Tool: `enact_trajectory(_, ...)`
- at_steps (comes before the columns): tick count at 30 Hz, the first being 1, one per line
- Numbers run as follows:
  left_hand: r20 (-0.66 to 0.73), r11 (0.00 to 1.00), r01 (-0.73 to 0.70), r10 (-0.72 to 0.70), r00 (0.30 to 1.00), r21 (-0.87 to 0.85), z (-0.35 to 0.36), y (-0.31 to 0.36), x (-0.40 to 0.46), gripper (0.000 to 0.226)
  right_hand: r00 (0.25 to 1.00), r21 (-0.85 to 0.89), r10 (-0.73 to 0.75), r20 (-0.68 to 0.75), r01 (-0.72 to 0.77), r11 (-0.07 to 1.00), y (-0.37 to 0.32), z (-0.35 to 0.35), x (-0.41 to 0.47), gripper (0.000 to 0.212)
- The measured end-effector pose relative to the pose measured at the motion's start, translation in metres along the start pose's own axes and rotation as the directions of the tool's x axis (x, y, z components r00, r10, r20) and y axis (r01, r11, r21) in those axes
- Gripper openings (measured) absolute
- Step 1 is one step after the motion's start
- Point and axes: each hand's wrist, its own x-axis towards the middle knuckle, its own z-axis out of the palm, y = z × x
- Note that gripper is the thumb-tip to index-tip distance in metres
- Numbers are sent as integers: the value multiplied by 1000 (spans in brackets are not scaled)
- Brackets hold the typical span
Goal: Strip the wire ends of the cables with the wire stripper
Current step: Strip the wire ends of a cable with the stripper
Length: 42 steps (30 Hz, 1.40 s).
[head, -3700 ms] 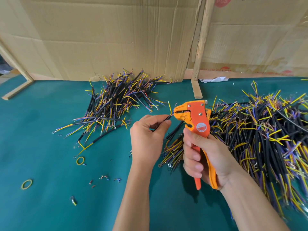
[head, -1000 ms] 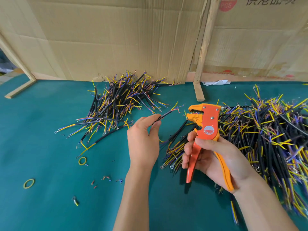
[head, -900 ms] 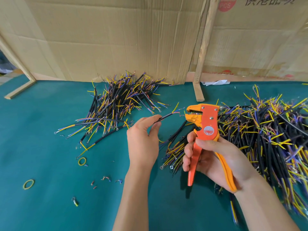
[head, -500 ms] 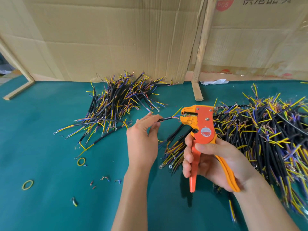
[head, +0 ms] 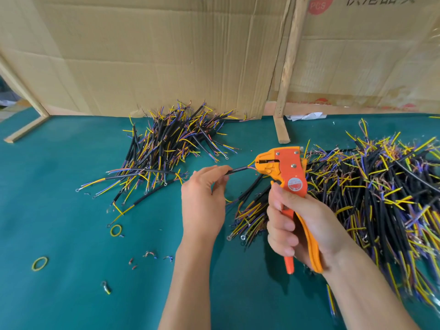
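The left hand [head: 202,198] pinches a black cable [head: 238,169], its wire ends fed into the nose of the orange wire stripper [head: 284,173] at three o'clock; the right hand [head: 300,225] squeezes the stripper's handles above the green table [head: 59,294].

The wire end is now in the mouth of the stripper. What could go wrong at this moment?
1. The left hand pinches the cable close to the wire stripper; a squeeze by the right hand might nip a fingertip.
2. Several thin wires fan out at the mouth, so a neighbouring one may be caught too.
3. The pinch is light; the cable may slip when pulled.
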Motion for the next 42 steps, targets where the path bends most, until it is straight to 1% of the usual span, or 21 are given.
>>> enact_trajectory(2, 52, 998, 12, -14, 999, 54, 2, 2, -2, 24, 997, 40, -45, -63, 48, 998, 1, 3, 1, 34)
enact_trajectory(5, 145, 969, 44, -81, 986, 244, 7, 2, -3, 33, 990, 115, -126, -68, 133, 984, 0, 1, 3, 32)
enact_trajectory(7, 102, 957, 96, -128, 987, 275, 4, 0, -3, 39, 977, 202, -186, -102, 204, 958, -2, -4, 5, 25)
enact_trajectory(9, -51, 952, 166, -158, 986, 257, -5, -4, -1, 42, 963, 258, -225, -152, 258, 931, -4, -12, 8, 17)
enact_trajectory(11, -258, 930, 309, -255, 932, 197, -20, -13, 4, 47, 961, 267, -236, -145, 267, 926, -4, -21, 11, 12)
enact_trajectory(12, -336, 909, 391, -326, 883, 145, -28, -17, 6, 51, 964, 266, -233, -128, 259, 928, -3, -25, 12, 12)
enact_trajectory(13, -372, 885, 460, -404, 836, 74, -35, -21, 8, 56, 969, 260, -226, -102, 245, 934, -1, -28, 14, 17)
enact_trajectory(14, -361, 860, 510, -485, 796, -30, -41, -24, 10, 61, 974, 250, -216, -75, 228, 941, 2, -30, 15, 26)
enact_trajectory(16, -261, 794, 549, -606, 752, -260, -50, -25, 11, 71, 982, 228, -186, -34, 189, 955, 8, -33, 19, 37)
enact_trajectory(17, -240, 775, 560, -626, 742, -292, -52, -26, 12, 75, 985, 220, -171, -18, 170, 960, 11, -34, 21, 36)
enact_trajectory(18, -236, 776, 579, -629, 741, -251, -54, -28, 12, 74, 988, 213, -156, -3, 153, 965, 14, -36, 23, 34)
enact_trajectory(19, -238, 787, 598, -616, 751, -151, -56, -30, 12, 68, 990, 206, -143, 11, 138, 969, 16, -38, 24, 32)
enact_trajectory(21, -262, 781, 611, -567, 781, 131, -58, -35, 7, 52, 991, 208, -131, 28, 122, 971, 20, -41, 27, 29)
enact_trajectory(22, -275, 762, 608, -550, 789, 222, -58, -36, 5, 48, 991, 211, -131, 25, 123, 970, 20, -42, 27, 29)
enact_trajectory(26, -303, 728, 601, -521, 798, 331, -57, -39, 2, 45, 990, 218, -140, -18, 141, 966, 19, -43, 29, 34)
enact_trajectory(29, -300, 705, 584, -502, 812, 403, -59, -43, 0, 37, 989, 226, -141, -37, 145, 963, 16, -41, 26, 36)
enact_trajectory(33, -210, 730, 481, -437, 875, 486, -56, -42, 1, 29, 990, 235, -132, -55, 141, 962, 14, -36, 23, 39)
enact_trajectory(36, -134, 808, 352, -329, 935, 472, -44, -32, 5, 24, 991, 251, -122, -63, 134, 959, 11, -33, 20, 39)
enact_trajectory(38, -61, 897, 285, -282, 958, 338, -35, -26, 6, 19, 991, 237, -113, -68, 126, 963, 10, -31, 18, 37)
enact_trajectory(40, -32, 937, 273, -273, 962, 219, -29, -20, 5, 12, 992, 222, -100, -75, 115, 968, 8, -26, 15, 30)
enact_trajectory(42, -14, 946, 278, -279, 960, 170, -26, -16, 5, 9, 992, 216, -88, -91, 106, 971, 6, -21, 13, 24)
